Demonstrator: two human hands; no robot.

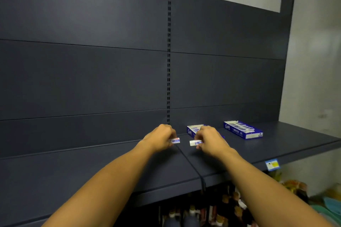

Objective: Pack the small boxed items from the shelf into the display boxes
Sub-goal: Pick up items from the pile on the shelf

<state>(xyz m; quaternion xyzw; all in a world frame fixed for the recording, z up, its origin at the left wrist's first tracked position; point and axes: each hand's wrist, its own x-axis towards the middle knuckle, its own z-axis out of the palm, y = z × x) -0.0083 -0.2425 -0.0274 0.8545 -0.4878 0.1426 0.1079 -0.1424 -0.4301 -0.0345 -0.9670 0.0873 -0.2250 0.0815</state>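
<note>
- The person stands before a dark shelf [276, 145] and reaches over it with both arms.
- The left hand [160, 138] is closed around one small boxed item [175, 140], white and blue with a little red at one corner; it is pinched at the fingertips just above the shelf.
- The right hand [208, 138] grips a second small item [195, 142] in the same way; the two items are near each other, not touching.
- Just behind the right hand lies an open display box [191, 130], partly hidden by the hand. I cannot tell how full it is.
- A second display box [243, 130] lies farther right on the shelf, and it looks already filled with a row of items.
- The step in hand seems to be the carrying of two picked items toward the nearer box. The next move calls for turning each item in line with the row and sliding it in without bending the thin cardboard wall.
- The blue printing on boxes and items is too blurred to read. A blue and yellow price tag [272, 164] sits on the shelf edge, also not readable.
</note>
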